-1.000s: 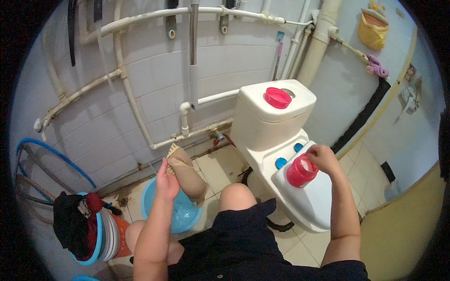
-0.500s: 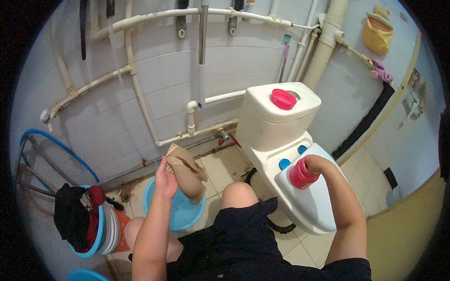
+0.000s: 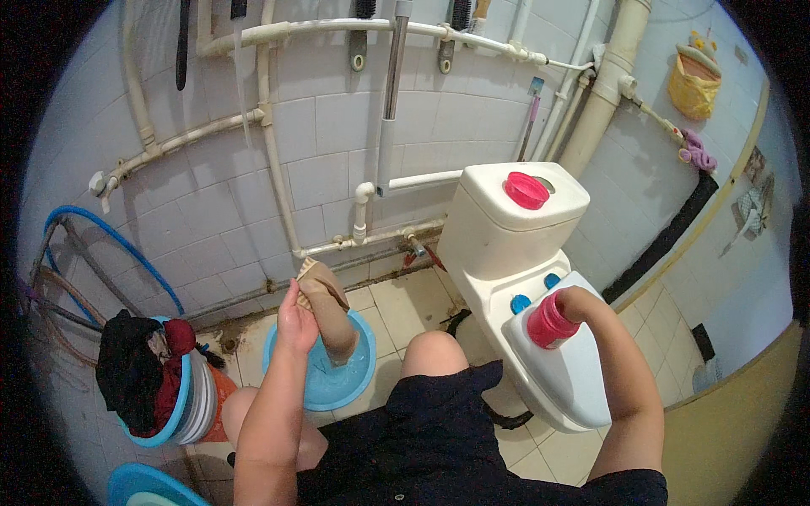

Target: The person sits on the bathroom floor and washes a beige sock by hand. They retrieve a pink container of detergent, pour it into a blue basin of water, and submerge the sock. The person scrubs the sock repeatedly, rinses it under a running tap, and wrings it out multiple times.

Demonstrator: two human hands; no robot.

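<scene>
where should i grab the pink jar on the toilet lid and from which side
Likely best around the curved side wall of the pink jar, coming from the person's left: that side is exposed and rounded, suiting a wrapped palm, while the right hand is in the mouth and the right forearm crowds the other side.

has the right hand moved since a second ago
Yes. Judged against the toilet, the right hand has moved left in the view, from the jar's mouth to partly inside it.
</scene>
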